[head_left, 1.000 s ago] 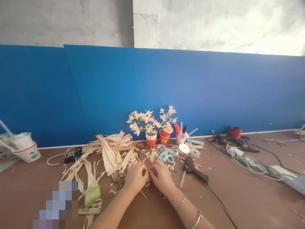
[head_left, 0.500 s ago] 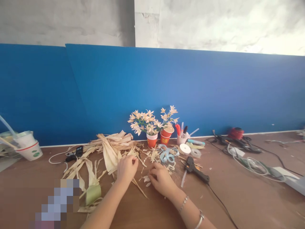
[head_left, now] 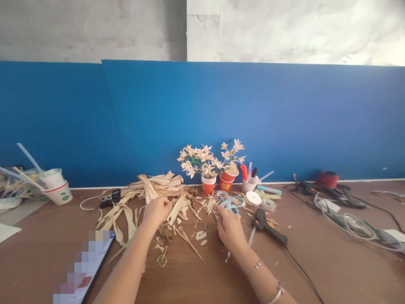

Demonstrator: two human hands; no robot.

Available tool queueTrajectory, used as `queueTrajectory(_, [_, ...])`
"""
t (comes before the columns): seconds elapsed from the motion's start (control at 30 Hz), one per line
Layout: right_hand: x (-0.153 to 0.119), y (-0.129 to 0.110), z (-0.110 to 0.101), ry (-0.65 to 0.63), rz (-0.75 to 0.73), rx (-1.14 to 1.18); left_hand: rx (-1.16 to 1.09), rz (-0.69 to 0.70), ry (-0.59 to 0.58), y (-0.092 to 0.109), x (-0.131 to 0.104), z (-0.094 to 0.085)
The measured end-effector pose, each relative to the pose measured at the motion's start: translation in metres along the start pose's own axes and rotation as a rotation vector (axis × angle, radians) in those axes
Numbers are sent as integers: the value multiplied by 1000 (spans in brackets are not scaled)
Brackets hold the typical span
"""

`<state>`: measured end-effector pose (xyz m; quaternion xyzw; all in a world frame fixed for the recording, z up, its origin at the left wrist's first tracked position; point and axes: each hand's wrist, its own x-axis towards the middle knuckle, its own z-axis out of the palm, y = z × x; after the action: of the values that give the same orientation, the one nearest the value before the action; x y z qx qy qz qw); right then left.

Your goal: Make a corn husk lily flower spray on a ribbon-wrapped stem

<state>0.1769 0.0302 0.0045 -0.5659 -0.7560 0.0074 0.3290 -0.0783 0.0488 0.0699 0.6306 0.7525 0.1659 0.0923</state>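
Observation:
My left hand [head_left: 158, 213] is at the pile of dry husks [head_left: 158, 184], its fingers curled together; anything between them is too small to make out. My right hand [head_left: 228, 223] hovers beside the pale blue ribbon [head_left: 230, 202], index finger stretched forward, the other fingers partly bent and nothing visible in it. Between the hands lie small white petal-like pieces [head_left: 200, 235] and thin husk strips [head_left: 190, 241]. Behind them, pale husk flowers [head_left: 202, 157] on green stems stand in a red paper cup [head_left: 208, 185].
A black glue gun [head_left: 270, 228] with its cord lies right of my right hand. A white cup [head_left: 58, 194] with straws stands at the left, a phone [head_left: 91, 270] nearer. Cables [head_left: 354, 226] and a red object [head_left: 327, 179] are at the right.
The view has shifted left. My hands have moved apart, my left hand leftward over the husks and my right hand toward the ribbon, its index finger now extended. More scraps show between them.

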Motion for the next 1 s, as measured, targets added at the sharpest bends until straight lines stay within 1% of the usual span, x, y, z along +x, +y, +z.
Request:
queueTrajectory(0.1, [0,-1,-1,43,-19,-37,43,10,-62,0,-4,-4])
queueTrajectory(0.2, [0,-1,-3,89,-25,-25,77,28,-123,1,-6,-6])
queueTrajectory(0.27, [1,0,-4,90,-16,-8,84,29,-130,2,-7,-4])
queueTrajectory(0.37, [0,1,-1,32,15,50,124,70,-70,6,-6,6])
queueTrajectory(0.43, [0,1,0,14,-51,101,170,106,-40,9,-5,15])
queueTrajectory(0.53, [-2,-2,1,10,-182,111,211,67,2,11,-6,23])
queueTrajectory(0.57, [-2,-3,1,7,-197,99,232,42,44,12,-6,24])
queueTrajectory(0.63, [-3,-5,0,-3,-194,85,282,14,164,14,-8,22])
queueTrajectory(0.67, [-4,-6,-1,-8,-188,84,295,34,218,15,-9,21])
queueTrajectory(0.7, [-4,-7,-1,-13,-183,86,290,92,245,16,-10,20])
queueTrajectory(0.73, [-4,-7,-1,-14,-180,87,261,186,227,17,-11,19])
queueTrajectory(0.77, [-4,-7,-1,-13,-177,88,208,306,162,18,-13,18])
queueTrajectory(0.83, [-3,-6,0,-6,-175,88,83,529,-42,20,-17,20])
queueTrajectory(0.87, [-3,-6,0,-4,-175,88,32,591,-147,20,-18,23])
queueTrajectory(0.9, [-3,-6,1,-2,-175,89,3,608,-232,19,-20,26])
queueTrajectory(0.93, [-3,-6,1,0,-176,91,-12,602,-294,19,-21,29])
queueTrajectory(1.0, [-3,-6,2,3,-179,96,-20,583,-357,16,-23,33])
